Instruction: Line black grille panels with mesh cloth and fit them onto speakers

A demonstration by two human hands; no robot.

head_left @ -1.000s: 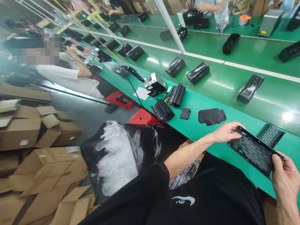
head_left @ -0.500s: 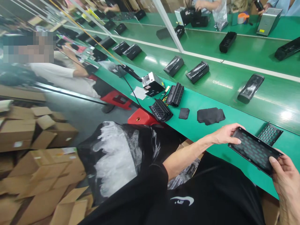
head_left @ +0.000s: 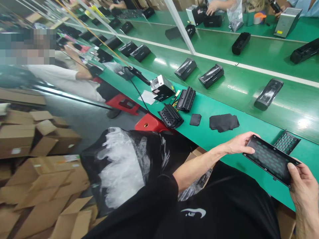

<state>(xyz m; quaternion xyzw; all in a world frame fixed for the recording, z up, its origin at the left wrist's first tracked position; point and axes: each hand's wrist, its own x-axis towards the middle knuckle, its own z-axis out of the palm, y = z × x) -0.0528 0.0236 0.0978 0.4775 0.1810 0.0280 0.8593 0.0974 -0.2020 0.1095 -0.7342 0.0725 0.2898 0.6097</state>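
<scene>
Both of my hands hold a flat black perforated panel just above the near edge of the green bench. My left hand pinches its left end, thumb on top. My right hand grips its right end at the lower right. A second black grille panel lies on the bench just behind it. Farther left on the bench lie a pile of black cloth-like sheets, a small black square pad and two stacks of ribbed black parts.
Black oblong housings ride on the conveyor lane beyond. A small metal box and a corded hand tool sit at the bench's left. A black plastic bag, red stool and cardboard boxes fill the floor to my left. Other people work nearby.
The panel has tilted from steeply angled to flatter in my hands. The view has shifted slightly; the conveyor housings have barely moved.
</scene>
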